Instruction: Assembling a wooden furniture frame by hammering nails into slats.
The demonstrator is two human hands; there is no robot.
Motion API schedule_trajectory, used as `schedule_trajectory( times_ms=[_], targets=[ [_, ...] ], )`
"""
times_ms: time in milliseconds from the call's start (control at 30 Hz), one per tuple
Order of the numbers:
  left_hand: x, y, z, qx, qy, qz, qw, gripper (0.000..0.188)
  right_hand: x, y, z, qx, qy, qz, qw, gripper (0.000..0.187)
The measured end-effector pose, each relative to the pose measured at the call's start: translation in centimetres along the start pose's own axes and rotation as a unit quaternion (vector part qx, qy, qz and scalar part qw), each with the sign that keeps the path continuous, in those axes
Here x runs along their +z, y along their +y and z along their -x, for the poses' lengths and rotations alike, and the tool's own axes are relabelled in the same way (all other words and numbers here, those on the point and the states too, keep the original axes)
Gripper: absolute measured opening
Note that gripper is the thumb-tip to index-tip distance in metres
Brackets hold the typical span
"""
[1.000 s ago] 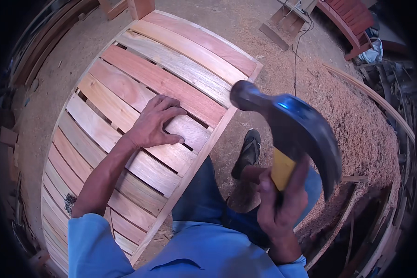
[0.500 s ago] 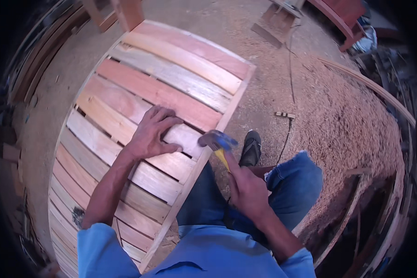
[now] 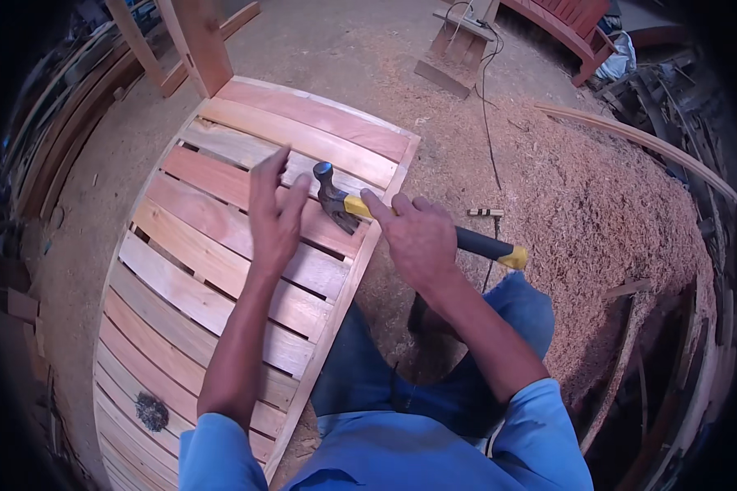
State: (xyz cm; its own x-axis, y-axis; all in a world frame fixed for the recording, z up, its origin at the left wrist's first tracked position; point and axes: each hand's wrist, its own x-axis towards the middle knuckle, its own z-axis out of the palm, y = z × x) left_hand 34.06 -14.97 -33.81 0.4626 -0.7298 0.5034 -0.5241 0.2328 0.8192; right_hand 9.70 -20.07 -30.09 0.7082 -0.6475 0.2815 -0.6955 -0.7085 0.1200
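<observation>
My right hand (image 3: 422, 244), knuckles up, wrapped firmly round claw hammer (image 3: 477, 243), forefinger along yellow neck; metal head was over slatted panel (image 3: 341, 303), near right edge; my left hand (image 3: 277, 221), half-open, thumb apart, hung above slats (image 3: 172, 282), nothing visible in it; flat slats, pale and pinkish wood.
</observation>
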Motion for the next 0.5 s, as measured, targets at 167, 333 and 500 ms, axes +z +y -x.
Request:
schedule_trajectory(
  times_ms=[167, 333, 500],
  targets=[
    [4.1, 0.3, -1.3, 0.014, -0.06, -0.055, 0.997, 0.044, 0.5, -0.2, -0.5, -0.053, -0.015, 0.035, 0.998, 0.056],
    [4.6, -1.4, -1.5, 0.059, -0.12, -0.139, 0.981, 0.03, 0.1, -0.3, -0.6, -0.081, -0.035, 0.06, 0.994, 0.054],
    [4.0, -3.6, -2.1, 0.061, -0.122, -0.051, 0.989, 0.023, -0.6, -3.1, -2.7, -0.069, -0.096, 0.1, 0.988, 0.054]
  ],
)
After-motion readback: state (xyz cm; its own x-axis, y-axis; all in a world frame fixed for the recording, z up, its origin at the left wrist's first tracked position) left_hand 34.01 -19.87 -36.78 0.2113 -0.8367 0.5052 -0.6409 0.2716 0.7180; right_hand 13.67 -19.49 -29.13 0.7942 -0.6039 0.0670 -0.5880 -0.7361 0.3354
